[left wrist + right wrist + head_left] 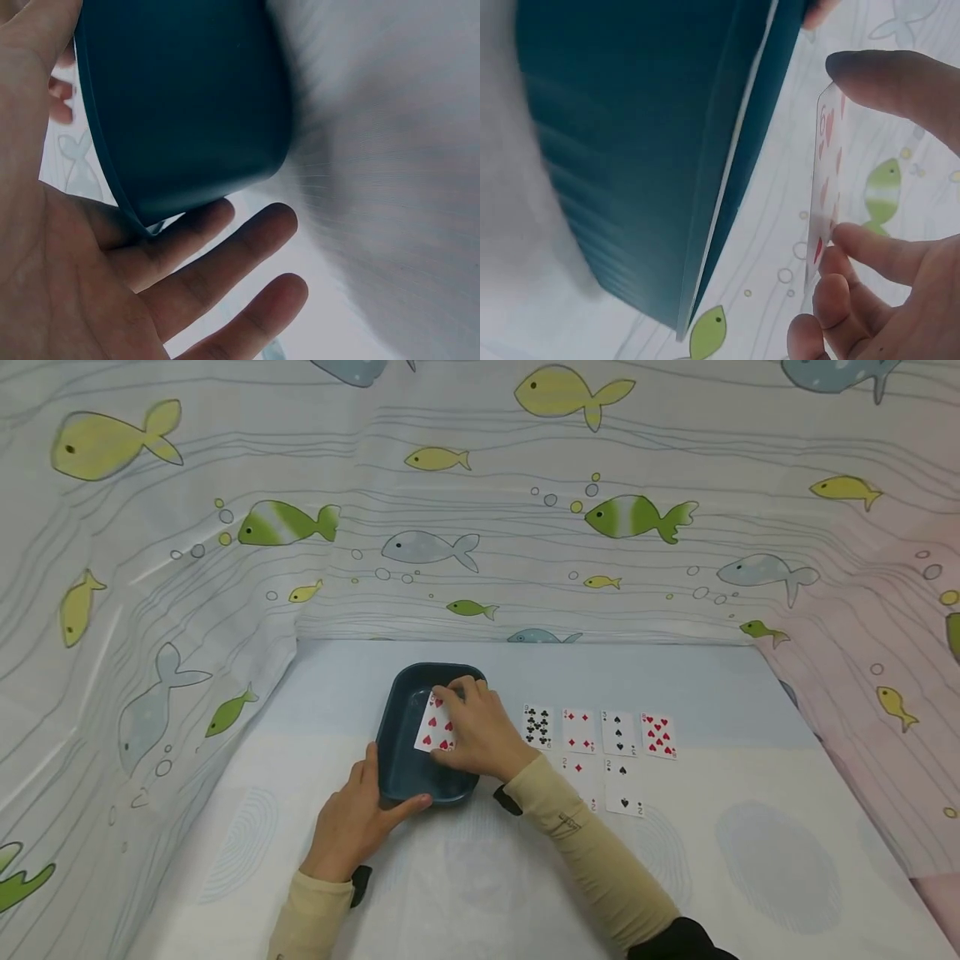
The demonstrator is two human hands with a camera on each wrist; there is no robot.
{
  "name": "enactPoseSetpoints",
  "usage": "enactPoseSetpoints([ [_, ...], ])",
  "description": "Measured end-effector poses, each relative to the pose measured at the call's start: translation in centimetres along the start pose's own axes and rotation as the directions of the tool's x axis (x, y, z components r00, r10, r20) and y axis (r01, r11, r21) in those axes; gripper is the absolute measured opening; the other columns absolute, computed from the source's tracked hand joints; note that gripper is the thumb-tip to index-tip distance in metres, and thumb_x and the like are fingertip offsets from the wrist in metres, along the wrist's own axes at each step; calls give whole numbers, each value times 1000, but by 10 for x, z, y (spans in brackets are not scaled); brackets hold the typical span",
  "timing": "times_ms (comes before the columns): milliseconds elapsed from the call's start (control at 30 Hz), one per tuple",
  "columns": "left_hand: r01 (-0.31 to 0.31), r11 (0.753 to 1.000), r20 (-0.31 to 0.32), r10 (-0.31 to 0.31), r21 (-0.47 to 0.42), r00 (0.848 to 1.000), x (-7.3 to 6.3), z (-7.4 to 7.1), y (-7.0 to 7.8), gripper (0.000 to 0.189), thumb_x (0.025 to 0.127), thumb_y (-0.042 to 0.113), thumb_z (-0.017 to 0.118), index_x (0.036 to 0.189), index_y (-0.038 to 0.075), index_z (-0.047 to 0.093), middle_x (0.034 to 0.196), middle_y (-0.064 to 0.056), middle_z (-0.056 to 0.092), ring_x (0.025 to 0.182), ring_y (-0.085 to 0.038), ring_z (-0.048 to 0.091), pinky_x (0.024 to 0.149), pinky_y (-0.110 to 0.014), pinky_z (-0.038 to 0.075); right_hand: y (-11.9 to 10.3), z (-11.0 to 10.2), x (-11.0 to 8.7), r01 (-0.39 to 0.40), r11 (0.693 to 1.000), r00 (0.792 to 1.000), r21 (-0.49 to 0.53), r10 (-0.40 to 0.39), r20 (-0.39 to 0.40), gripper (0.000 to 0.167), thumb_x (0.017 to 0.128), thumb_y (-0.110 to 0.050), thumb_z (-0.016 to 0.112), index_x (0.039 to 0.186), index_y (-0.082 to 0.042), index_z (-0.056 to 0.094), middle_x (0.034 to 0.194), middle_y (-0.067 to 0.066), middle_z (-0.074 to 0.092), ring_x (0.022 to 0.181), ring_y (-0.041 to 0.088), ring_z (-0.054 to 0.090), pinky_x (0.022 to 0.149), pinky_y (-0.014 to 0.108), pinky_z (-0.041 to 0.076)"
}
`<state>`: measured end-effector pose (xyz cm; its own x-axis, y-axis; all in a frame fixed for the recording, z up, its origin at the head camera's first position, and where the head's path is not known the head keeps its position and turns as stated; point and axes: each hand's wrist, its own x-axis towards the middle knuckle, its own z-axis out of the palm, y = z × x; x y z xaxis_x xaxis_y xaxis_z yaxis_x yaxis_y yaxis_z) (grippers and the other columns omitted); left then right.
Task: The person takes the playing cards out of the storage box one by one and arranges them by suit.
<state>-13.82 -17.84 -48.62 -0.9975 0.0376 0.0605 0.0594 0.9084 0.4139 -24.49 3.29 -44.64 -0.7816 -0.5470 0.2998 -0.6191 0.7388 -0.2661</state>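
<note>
In the head view a dark blue tray (386,727) stands on the table. My left hand (352,822) rests at its near left corner, thumb along the near rim and fingers along the left side. The left wrist view shows those fingers straight and spread beside the tray wall (187,97). Over the tray, my right hand (483,727) pinches a hearts playing card (431,727) between thumb and fingers. Seen edge-on in the right wrist view, the card (827,165) is above the rim, apart from it. My right hand covers part of the tray's far right side.
Right of the tray, several playing cards lie face up in two rows: a clubs card (537,727), diamonds card (579,729), spades card (618,732) and hearts card (658,736) behind, a two of diamonds (579,768) and two of spades (624,787) in front. A fish-patterned curtain (525,477) surrounds the table.
</note>
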Motion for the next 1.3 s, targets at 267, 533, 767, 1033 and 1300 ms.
enactPoseSetpoints([
  [267,-8,1000,-16,8,3,1000,-1,0,0,123,79,81,63,158,-5,23,139,-29,52,99,-41,67,79,-54,55,15,-13,-18,-30,999,999,39,29,16,88,76,-48,80,148,-9,49,135,11,48,116,25,46,94,40,42],
  [533,-14,1000,-19,14,-9,1000,-1,0,-1,123,79,80,63,157,-6,23,141,-29,51,104,-43,66,80,-55,54,38,-34,-42,-36,994,999,101,35,6,87,73,-43,85,147,-12,51,135,9,48,113,23,44,93,40,41],
  [767,-8,1000,-7,8,-29,1000,-2,0,-1,122,80,79,63,158,-5,21,144,-29,49,105,-44,66,78,-53,53,68,-54,-61,-56,990,998,132,54,12,88,71,-39,90,146,-10,52,135,11,47,109,25,43,88,40,40],
  [1033,-22,999,-12,22,-32,1000,-2,0,-1,122,80,77,65,158,-5,20,142,-30,50,101,-44,66,75,-52,54,98,-64,-89,-83,979,995,187,72,65,89,73,-37,91,148,-14,49,137,11,45,118,26,40,91,46,42],
  [1300,-15,999,-7,15,-37,1000,-3,-3,0,121,81,76,66,158,-5,20,142,-29,50,98,-44,67,73,-51,54,116,-66,-121,-108,976,990,189,88,111,88,73,-35,91,148,-16,49,137,10,46,123,28,40,97,50,38],
])
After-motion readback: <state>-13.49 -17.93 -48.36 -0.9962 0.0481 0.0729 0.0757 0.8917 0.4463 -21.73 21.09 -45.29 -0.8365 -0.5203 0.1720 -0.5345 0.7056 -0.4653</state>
